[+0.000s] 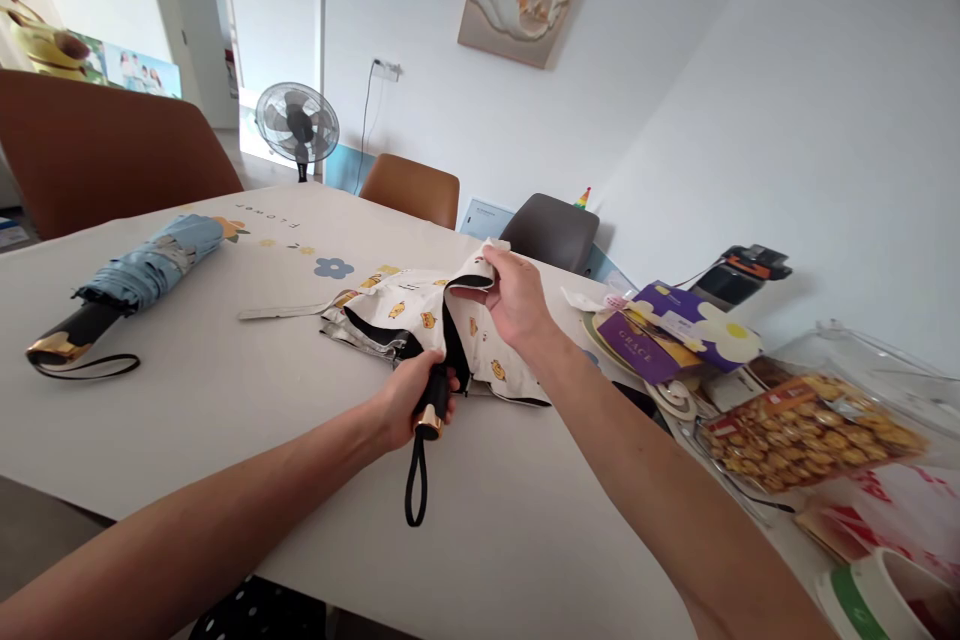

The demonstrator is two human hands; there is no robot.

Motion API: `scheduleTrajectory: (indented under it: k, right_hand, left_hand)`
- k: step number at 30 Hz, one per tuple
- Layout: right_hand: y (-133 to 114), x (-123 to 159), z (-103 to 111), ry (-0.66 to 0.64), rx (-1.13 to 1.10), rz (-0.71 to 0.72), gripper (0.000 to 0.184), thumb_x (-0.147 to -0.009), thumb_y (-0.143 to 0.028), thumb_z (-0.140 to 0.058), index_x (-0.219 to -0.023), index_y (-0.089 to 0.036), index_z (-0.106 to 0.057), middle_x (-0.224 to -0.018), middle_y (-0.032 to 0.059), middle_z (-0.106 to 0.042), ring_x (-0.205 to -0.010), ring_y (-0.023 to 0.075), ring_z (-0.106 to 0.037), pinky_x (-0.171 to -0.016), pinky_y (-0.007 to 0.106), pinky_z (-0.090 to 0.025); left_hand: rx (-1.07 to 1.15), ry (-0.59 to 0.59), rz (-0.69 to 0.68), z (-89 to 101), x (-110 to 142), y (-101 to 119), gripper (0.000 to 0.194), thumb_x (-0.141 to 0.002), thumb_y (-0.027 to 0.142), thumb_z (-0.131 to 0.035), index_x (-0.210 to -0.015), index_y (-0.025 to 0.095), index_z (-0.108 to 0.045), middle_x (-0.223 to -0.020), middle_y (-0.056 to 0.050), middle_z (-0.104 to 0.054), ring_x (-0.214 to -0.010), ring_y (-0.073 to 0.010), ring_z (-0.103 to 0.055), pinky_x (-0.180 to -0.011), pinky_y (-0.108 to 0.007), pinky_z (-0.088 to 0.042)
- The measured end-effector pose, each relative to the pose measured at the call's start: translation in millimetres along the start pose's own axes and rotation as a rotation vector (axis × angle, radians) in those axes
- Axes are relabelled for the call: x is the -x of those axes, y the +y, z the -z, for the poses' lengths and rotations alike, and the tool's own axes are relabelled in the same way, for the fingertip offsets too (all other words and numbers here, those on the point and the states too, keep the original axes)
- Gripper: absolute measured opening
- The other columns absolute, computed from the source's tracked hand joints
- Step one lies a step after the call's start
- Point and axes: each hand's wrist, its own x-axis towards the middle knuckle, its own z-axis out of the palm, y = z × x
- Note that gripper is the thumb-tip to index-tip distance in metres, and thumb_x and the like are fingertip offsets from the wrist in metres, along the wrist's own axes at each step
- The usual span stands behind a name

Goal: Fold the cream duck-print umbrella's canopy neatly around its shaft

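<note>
A white folding umbrella point(409, 310) with small yellow prints lies unfurled on the white table point(225, 400). My left hand point(409, 400) is wrapped round its black handle, whose gold end and wrist strap point(415, 480) hang toward me. My right hand point(510, 295) pinches a fold of the white canopy and lifts it slightly above the table. The umbrella's closing strap point(281, 310) trails out flat to the left.
A rolled light-blue umbrella point(142, 275) with a black handle lies at the table's left. On the right are a purple box point(675, 330), a bag of snacks point(806, 430) and a tape roll point(892, 595). Brown chairs point(410, 188) and a fan point(298, 125) stand behind.
</note>
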Motion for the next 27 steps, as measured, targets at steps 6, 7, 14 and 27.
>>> scheduleTrajectory:
  k: [6,7,14,27]
  right_hand:
    - [16.1,-3.5,-33.6,-0.052,-0.129,-0.028,0.013,-0.073,-0.019,-0.054,-0.061,-0.016,-0.05,-0.054,-0.0035,-0.051,-0.054,0.0117,-0.056,-0.058,0.032,-0.056]
    - [17.9,-3.8,-37.9,-0.087,-0.098,-0.06,0.014,-0.074,-0.019,-0.053,-0.061,-0.016,-0.05,-0.054,-0.0033,-0.052,-0.053,0.0122,-0.057,-0.057,0.032,-0.056]
    - [26.6,-10.8,-47.7,-0.295,0.462,-0.11,0.019,-0.073,-0.02,-0.055,-0.056,-0.016,-0.048,-0.048,0.001,-0.056,-0.046,0.0164,-0.06,-0.039,0.024,-0.046]
    - [64.8,-7.6,-72.9,-0.483,0.552,-0.173,0.024,-0.075,-0.008,-0.052,-0.052,-0.016,-0.049,-0.046,-0.0005,-0.058,-0.048,0.0142,-0.058,-0.047,0.023,-0.042]
  left_hand:
    - [-0.062,0.055,-0.008,0.5,-1.3,-2.2,0.016,-0.078,0.029,-0.043,-0.083,0.014,-0.048,-0.066,-0.004,-0.059,-0.042,-0.0124,-0.051,-0.038,-0.024,-0.04]
    - [-0.066,0.057,-0.002,0.4,-1.2,-1.8,0.016,-0.078,0.029,-0.043,-0.083,0.014,-0.048,-0.067,-0.004,-0.059,-0.042,-0.0125,-0.052,-0.037,-0.024,-0.04]
    - [-0.115,0.063,-0.001,-1.3,0.7,-0.7,0.014,-0.076,0.028,-0.044,-0.08,0.016,-0.046,-0.067,-0.003,-0.059,-0.04,-0.0115,-0.05,-0.036,-0.024,-0.039]
    - [-0.473,0.074,-0.083,0.5,-5.6,-1.1,0.031,-0.084,0.046,-0.045,-0.072,0.018,-0.041,-0.055,0.0,-0.052,-0.036,-0.0124,-0.05,-0.035,-0.024,-0.037]
